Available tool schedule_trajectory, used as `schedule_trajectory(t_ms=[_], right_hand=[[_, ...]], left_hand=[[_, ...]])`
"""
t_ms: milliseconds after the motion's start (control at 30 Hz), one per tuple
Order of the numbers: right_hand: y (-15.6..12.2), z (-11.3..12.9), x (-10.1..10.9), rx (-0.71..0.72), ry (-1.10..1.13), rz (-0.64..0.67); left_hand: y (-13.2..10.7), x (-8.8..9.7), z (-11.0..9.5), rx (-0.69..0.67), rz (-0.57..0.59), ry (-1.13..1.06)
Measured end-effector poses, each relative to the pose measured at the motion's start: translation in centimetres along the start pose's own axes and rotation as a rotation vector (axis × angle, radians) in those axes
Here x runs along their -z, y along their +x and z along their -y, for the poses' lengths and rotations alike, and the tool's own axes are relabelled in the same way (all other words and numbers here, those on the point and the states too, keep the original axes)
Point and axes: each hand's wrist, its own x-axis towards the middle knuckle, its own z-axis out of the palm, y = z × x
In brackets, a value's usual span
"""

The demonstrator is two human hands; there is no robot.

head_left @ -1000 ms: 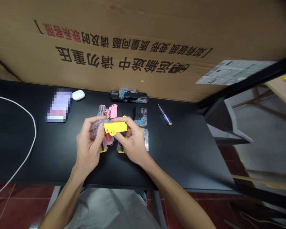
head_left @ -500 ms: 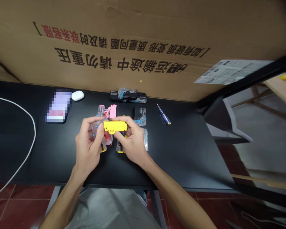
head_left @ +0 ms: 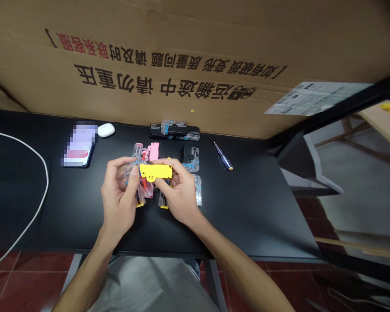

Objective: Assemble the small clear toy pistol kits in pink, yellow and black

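My left hand (head_left: 118, 197) pinches a clear plastic toy part (head_left: 127, 172) with small blue pieces inside. In my right hand (head_left: 182, 193) is a yellow plastic toy part (head_left: 157, 171) with a round ring on its lower edge. The two parts meet between my hands; whether they are joined I cannot tell. Under and behind my hands lie a pink toy part (head_left: 154, 151), a clear and red piece (head_left: 146, 188), and clear pieces with yellow ends (head_left: 163, 201), partly covered by my fingers.
Black and clear toy pieces (head_left: 174, 130) lie against the cardboard box (head_left: 133, 108). Another black and clear piece (head_left: 190, 158) is right of my hands, near a screwdriver (head_left: 223, 155). A phone (head_left: 81, 145), a white case (head_left: 106, 130) and a white cable (head_left: 40, 160) are at left.
Both hands have shifted slightly left with the parts. The yellow part has tilted a little and sits slightly higher.
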Motion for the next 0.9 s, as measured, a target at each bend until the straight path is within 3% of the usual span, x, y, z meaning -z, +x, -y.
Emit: schedule_trajectory(t_ms=[267, 600, 700, 800, 900], right_hand=[[0.3, 1.0, 0.4, -0.076, 0.05, 0.039], [0.7, 1.7, 0.8, -0.149, 0.114, 0.094], [0.7, 2.0, 1.1, 0.004, -0.108, 0.054], [0.6, 2.1, 1.4, 0.27, -0.444, -0.019], [0.6, 1.6, 1.6, 0.474, -0.593, -0.033]], left_hand=[[0.5, 0.3, -0.7, 0.038, 0.074, -0.055], [2.4, 1.5, -1.8, 0.082, 0.285, -0.031], [3.6, 1.4, -1.7, 0.06, 0.344, 0.013], [4.8, 1.3, -1.7, 0.04, 0.384, 0.031], [5.5, 1.0, -1.4, 0.022, 0.403, 0.016]])
